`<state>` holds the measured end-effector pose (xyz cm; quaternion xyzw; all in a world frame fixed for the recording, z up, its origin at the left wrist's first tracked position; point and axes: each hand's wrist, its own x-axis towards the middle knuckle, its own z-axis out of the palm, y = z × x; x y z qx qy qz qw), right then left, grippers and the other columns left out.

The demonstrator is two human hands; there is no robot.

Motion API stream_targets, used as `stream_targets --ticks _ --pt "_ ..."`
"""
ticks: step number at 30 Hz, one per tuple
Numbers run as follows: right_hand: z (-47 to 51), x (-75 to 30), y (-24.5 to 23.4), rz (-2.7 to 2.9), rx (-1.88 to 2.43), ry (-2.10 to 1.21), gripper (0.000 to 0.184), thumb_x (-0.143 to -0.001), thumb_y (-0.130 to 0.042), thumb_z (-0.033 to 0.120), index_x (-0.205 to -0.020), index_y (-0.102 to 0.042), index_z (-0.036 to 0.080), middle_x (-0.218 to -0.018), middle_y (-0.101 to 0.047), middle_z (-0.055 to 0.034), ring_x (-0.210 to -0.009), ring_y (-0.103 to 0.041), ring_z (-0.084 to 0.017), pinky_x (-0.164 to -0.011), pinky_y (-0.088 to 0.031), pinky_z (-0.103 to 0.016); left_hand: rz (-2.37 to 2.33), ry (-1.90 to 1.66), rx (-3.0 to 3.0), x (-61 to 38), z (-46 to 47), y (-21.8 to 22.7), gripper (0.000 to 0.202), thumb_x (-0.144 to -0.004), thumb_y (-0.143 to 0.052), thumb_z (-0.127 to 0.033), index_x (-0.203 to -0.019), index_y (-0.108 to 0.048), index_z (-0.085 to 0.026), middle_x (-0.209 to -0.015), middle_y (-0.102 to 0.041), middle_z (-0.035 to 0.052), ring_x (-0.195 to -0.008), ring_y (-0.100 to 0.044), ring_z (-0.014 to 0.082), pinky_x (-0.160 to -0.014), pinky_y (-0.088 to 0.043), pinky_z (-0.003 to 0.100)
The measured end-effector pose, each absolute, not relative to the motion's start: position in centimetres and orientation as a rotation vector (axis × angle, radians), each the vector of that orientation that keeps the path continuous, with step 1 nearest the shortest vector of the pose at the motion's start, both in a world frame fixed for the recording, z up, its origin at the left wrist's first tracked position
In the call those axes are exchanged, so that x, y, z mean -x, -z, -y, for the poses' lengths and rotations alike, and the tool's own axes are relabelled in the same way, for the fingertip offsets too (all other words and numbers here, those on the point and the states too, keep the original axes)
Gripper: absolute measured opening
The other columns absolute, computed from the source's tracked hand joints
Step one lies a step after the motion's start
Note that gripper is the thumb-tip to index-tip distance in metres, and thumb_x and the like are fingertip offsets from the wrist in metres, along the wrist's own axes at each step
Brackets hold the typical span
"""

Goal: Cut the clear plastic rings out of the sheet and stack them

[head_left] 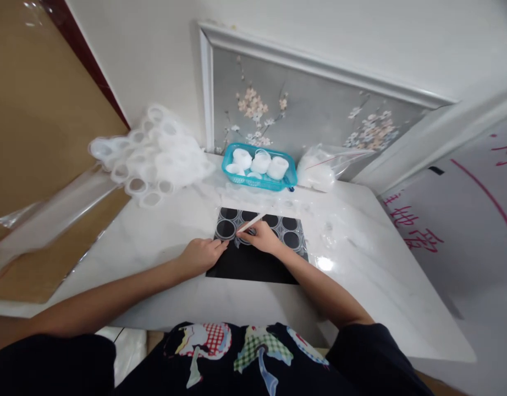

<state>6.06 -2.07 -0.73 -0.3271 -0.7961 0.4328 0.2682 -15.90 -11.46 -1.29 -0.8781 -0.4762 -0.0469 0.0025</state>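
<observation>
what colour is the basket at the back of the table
Turquoise; the basket shows best in the head view.

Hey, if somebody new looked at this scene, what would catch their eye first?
Probably the black sheet of dark circles in the middle of the white table. The left hand rests at its left edge and the right hand holds a thin stick over it. Behind it sits a turquoise basket of white jars, with a heap of white rings to the left.
</observation>
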Motion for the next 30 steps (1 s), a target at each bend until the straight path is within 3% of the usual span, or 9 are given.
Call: stream_targets --ticks 9,18,26,30 --pt "1.8 -4.2 2.3 2.107 0.812 -1.278 0.011 -0.086 -0.067 0.027 -0.090 -0.075 0.021 -0.100 -0.078 -0.0062 -0.098 -0.073 -0.024 -0.092 -0.054 -0.037 1.336 0.283 2.669 16.6 11.8 2.7 0.033 -0.106 -0.037 -0.023 -0.120 -0.064 -0.012 -0.070 -0.067 0.0045 -0.056 -0.063 0.0168 -0.047 -0.032 0.026" --pt "2.4 -4.4 2.5 2.091 0.830 -1.278 0.013 -0.089 -0.065 0.031 -0.089 -0.074 0.022 -0.100 -0.078 -0.0065 -0.095 -0.073 -0.023 -0.090 -0.056 -0.037 1.401 0.346 2.668 16.2 12.0 3.2 0.034 -0.106 -0.036 -0.026 -0.122 -0.064 -0.014 -0.070 -0.066 0.0031 -0.055 -0.062 0.0154 -0.046 -0.031 0.026" --pt "2.5 -4.4 2.7 2.125 0.821 -1.172 0.015 -0.091 -0.063 0.031 -0.092 -0.074 0.021 -0.099 -0.078 -0.0065 -0.094 -0.073 -0.023 -0.088 -0.056 -0.036 1.479 0.309 2.654 15.8 12.2 3.1 0.037 -0.106 -0.035 -0.027 -0.124 -0.064 -0.014 -0.072 -0.068 0.0045 -0.055 -0.062 0.0166 -0.046 -0.033 0.027" --pt "3.7 -4.8 3.3 2.322 0.752 -0.873 0.019 -0.096 -0.055 0.026 -0.098 -0.074 0.023 -0.105 -0.077 -0.0071 -0.095 -0.071 -0.023 -0.087 -0.056 -0.037 1.518 0.265 2.692 15.9 12.0 2.9 0.038 -0.106 -0.035 -0.029 -0.126 -0.063 -0.013 -0.078 -0.070 0.0066 -0.060 -0.064 0.0184 -0.047 -0.036 0.027"
